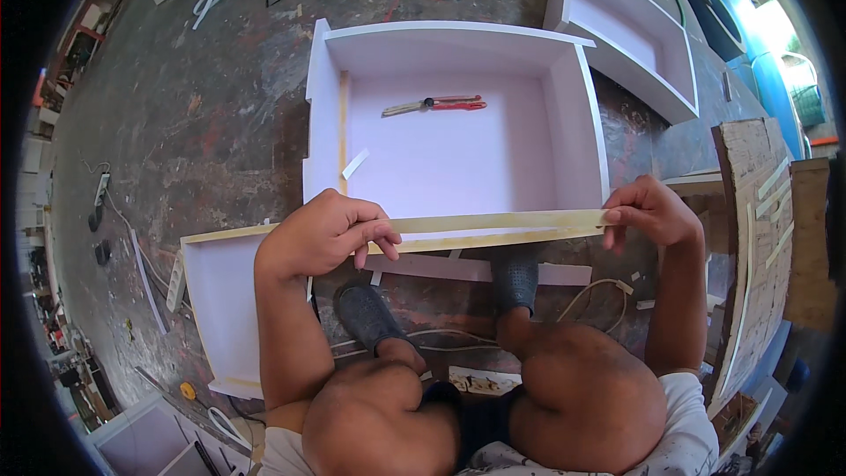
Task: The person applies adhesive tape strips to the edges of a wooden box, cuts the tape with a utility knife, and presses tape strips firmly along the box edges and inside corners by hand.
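Note:
A white drawer box [458, 154] lies open side up on the floor in front of me. Along its near edge runs a long cream-yellow edging strip [502, 222]. My left hand [330, 227] is closed on the strip near the box's left corner, thumb and fingers curled. At the right corner, my right hand [648, 211] pinches the strip's other end. Inside the box rests a utility knife [436, 106] with a red handle, away from both hands. A small white offcut [355, 163] leans by the box's left wall.
Another white panel box [225, 300] stands at my left; a second drawer [639, 35] is at the far right. A worn board [749, 247] rises beside my right arm. Cables [441, 333], a power strip [176, 282] and a pale slat [476, 269] lie around my feet.

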Tool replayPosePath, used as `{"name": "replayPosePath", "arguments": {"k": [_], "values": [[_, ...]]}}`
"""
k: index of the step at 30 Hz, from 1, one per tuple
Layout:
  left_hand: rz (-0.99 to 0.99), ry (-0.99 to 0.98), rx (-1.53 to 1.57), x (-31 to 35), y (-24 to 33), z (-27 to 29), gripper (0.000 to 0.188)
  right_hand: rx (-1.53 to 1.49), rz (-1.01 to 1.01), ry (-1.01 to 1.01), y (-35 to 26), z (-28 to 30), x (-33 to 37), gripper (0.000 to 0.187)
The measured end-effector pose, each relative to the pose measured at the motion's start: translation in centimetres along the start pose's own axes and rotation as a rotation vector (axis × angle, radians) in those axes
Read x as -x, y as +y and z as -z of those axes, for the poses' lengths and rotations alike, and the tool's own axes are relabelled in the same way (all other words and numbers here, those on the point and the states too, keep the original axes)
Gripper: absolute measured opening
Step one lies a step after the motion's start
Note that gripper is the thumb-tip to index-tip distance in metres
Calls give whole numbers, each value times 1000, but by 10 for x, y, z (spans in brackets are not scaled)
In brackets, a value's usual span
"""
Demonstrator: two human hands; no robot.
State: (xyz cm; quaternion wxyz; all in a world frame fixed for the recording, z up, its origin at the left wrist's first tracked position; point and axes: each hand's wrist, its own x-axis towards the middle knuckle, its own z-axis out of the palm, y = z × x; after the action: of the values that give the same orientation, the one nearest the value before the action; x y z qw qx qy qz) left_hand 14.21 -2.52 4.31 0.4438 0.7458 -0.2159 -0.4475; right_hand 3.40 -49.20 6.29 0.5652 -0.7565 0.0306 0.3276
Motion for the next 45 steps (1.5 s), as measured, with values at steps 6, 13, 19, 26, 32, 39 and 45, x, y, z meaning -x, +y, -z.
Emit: {"name": "replayPosePath", "arguments": {"k": [6, 13, 19, 26, 32, 39, 45], "values": [[11, 42, 143, 20, -25, 15, 26, -109, 4, 15, 38, 28, 4, 28], [-40, 490, 249, 27, -41, 17, 14, -187, -102, 171, 105, 65, 25, 29], [-200, 585, 389, 17, -46, 5, 12, -221, -85, 188, 112, 48, 27, 20], [-135, 870, 278, -6, -59, 2, 13, -47, -9, 508, 142, 60, 41, 16], [200, 699, -179, 17, -59, -2, 14, -697, 366, 1068, 85, 8, -8, 17], [444, 728, -562, 34, -27, -7, 15, -730, 480, 855, 96, 10, -2, 13], [382, 467, -638, 50, -35, -13, 18, -888, 667, 815, 97, -11, -13, 5]]}}
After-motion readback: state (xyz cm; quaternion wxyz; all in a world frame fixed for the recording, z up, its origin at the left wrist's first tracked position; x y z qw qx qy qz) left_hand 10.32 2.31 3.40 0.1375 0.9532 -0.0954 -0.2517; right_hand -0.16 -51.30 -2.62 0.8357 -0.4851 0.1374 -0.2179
